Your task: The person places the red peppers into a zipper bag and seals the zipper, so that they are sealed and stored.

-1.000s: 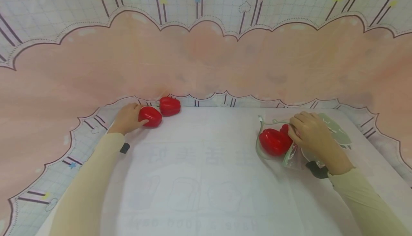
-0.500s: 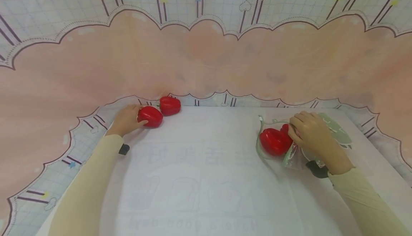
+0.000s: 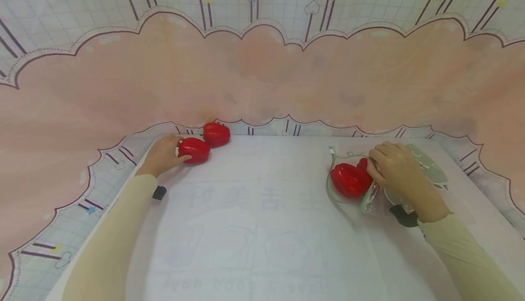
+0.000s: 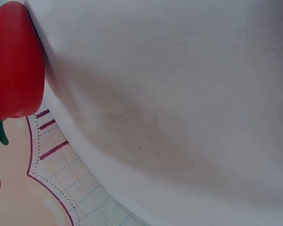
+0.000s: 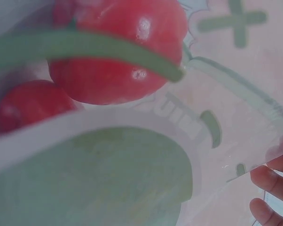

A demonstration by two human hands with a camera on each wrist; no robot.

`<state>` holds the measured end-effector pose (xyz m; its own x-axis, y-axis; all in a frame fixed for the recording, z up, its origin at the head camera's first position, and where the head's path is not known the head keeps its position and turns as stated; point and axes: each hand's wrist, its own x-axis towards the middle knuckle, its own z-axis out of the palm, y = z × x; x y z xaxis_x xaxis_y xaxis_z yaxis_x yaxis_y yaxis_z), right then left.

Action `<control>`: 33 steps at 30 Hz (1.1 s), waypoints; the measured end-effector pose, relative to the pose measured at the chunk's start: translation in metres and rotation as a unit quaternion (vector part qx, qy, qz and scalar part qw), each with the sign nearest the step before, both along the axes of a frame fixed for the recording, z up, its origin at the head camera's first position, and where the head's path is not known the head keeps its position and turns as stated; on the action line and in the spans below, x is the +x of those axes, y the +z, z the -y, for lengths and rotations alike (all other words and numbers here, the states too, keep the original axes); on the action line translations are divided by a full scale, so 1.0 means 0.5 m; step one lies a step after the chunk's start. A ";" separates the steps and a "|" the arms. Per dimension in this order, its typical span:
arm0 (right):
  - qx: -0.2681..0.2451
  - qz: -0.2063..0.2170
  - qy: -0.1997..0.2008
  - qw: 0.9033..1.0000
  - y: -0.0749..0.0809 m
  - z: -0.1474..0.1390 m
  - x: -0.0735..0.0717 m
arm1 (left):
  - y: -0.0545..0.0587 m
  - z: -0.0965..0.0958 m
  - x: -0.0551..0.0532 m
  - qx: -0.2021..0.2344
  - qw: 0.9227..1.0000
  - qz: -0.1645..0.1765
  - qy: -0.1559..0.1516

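My left hand (image 3: 161, 155) is at the far left of the white table, thumb and fingers curled round a red bell pepper (image 3: 194, 150). Just behind it lies another red bell pepper (image 3: 216, 134). One red pepper (image 4: 17, 61) with a green stem shows in the left wrist view; I cannot tell which of the two. On the right, my right hand (image 3: 395, 173) pinches the edge of a clear plastic bag (image 3: 371, 203) with green trim and print. Inside it is a red bell pepper (image 3: 351, 181), and a smaller red part shows beside the fingers.
The white table cover (image 3: 254, 228) bears faint printed writing and outlines. A peach patterned cloth (image 3: 262, 82) rises behind and on both sides of the table. A dark piece (image 3: 405, 216) sits at the right wrist.
The pepper at my left hand has shifted slightly to the right, and the left hand has moved very little. My right hand and the bag stay in place.
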<state>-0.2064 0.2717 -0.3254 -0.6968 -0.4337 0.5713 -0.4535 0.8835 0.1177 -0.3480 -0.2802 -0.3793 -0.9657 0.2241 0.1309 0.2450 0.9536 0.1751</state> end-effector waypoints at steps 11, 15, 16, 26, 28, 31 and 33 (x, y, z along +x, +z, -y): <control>0.011 -0.003 0.003 1.000 0.001 0.002 -0.001 | -0.004 -0.002 -0.012 0.084 0.995 0.061 0.008; 0.010 0.000 -0.002 1.000 0.001 0.004 -0.002 | -0.003 -0.009 -0.011 0.075 0.995 0.064 0.005; 0.010 0.001 -0.003 1.000 0.001 0.004 -0.003 | -0.003 -0.011 -0.012 0.068 0.996 0.062 0.005; 0.010 -0.003 -0.001 1.000 -0.001 0.004 -0.003 | -0.002 -0.022 -0.014 -0.039 0.999 0.024 -0.015; 0.009 -0.007 0.003 1.000 -0.001 0.004 -0.003 | 0.000 -0.026 -0.012 -0.055 0.998 0.018 -0.017; 0.007 -0.013 0.010 1.000 -0.002 0.003 -0.003 | 0.003 -0.032 -0.010 -0.074 0.997 0.011 -0.019; 0.004 -0.013 0.014 1.000 -0.003 0.003 -0.004 | 0.006 -0.036 -0.008 -0.084 0.996 0.007 -0.020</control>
